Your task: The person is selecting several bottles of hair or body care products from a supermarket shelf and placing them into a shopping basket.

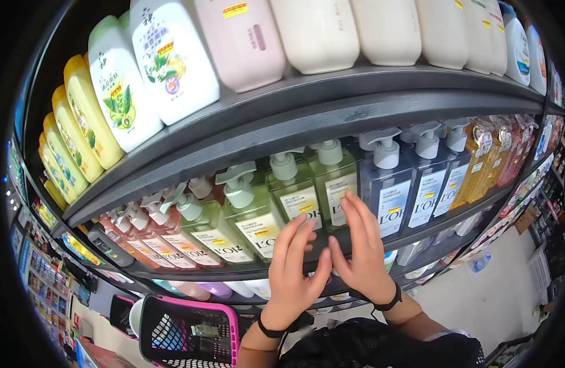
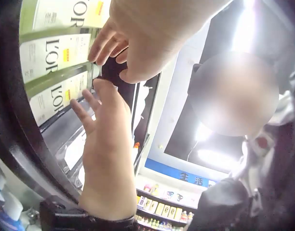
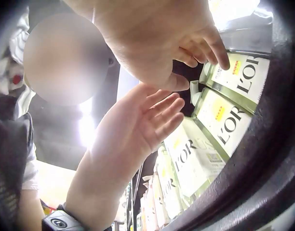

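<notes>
Left hand (image 1: 294, 275), right hand (image 1: 363, 259) outstretched, close together.

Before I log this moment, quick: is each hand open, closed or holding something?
Left hand: open, holding nothing.
Right hand: open, holding nothing.

green bottle (image 1: 294, 195) partly hidden, upper pink bottle (image 1: 240, 46) cropped
</notes>
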Demonstrator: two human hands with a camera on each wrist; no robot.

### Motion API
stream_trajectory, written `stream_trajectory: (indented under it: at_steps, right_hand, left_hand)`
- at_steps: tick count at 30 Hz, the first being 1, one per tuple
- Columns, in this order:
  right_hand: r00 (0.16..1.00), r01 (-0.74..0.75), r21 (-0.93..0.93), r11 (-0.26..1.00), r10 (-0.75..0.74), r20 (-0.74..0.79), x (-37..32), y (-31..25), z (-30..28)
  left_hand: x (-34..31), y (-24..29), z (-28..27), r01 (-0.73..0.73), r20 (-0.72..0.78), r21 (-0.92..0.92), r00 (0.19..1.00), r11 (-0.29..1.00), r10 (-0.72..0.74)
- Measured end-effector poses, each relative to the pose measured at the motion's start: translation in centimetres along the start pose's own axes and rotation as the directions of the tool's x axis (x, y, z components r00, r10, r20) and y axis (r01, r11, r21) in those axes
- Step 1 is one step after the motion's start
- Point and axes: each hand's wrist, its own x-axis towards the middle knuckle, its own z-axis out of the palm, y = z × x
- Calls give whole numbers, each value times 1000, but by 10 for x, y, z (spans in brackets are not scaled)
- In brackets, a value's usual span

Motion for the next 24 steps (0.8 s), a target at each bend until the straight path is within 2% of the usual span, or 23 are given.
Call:
stream_trajectory:
  at_steps: [1,2,3,4,6,7,8,10,12,13,15,19,22,24]
  right_hand:
    - [999,-39,82,996,38,16,3,3,0]
    - [999,-41,86,996,40,13,10,3,0]
    - [999,-34,45,998,33,10,18,3,-1]
    - [1000,-26,5,1000,26,6,25,4,-1]
    - [999,-45,44,998,45,4,32,6,-1]
    - [993,-103,30,994,101,60,35,2,-2]
    - [981,-160,13,987,157,115,38,0,-2]
    - [984,-141,-23,990,143,103,38,0,1]
    - [987,-84,-180,980,106,117,37,0,3]
    - [987,-85,-177,981,107,118,36,1,4]
    - [996,-15,-282,959,39,79,34,4,5]
    - [997,-24,-281,959,43,59,26,6,12]
    - [987,-115,-219,969,137,89,27,3,12]
    - [998,-43,-186,982,33,-54,36,1,11]
  left_hand:
    - [8,2,6,8,14,-17,1000,1000,-8]
    - [15,4,13,16,30,-35,999,999,-15]
    - [19,9,20,87,25,-108,996,990,-84]
    - [22,8,23,85,28,-103,996,991,-82]
    - [26,1,29,-78,-19,286,996,955,88]
    - [23,-1,32,-17,-48,201,998,979,28]
    - [22,-3,33,-24,-48,207,998,978,34]
    - [19,-7,34,29,-43,162,999,986,-22]
    - [16,-9,34,28,-40,171,999,985,-21]
    - [14,-9,35,30,-36,175,999,984,-24]
    - [10,-11,36,56,-33,129,998,990,-53]
    - [8,-13,35,102,-34,5,994,995,-102]
    - [9,-16,38,99,-24,-28,995,995,-99]
    - [11,-16,38,117,-8,-44,993,992,-117]
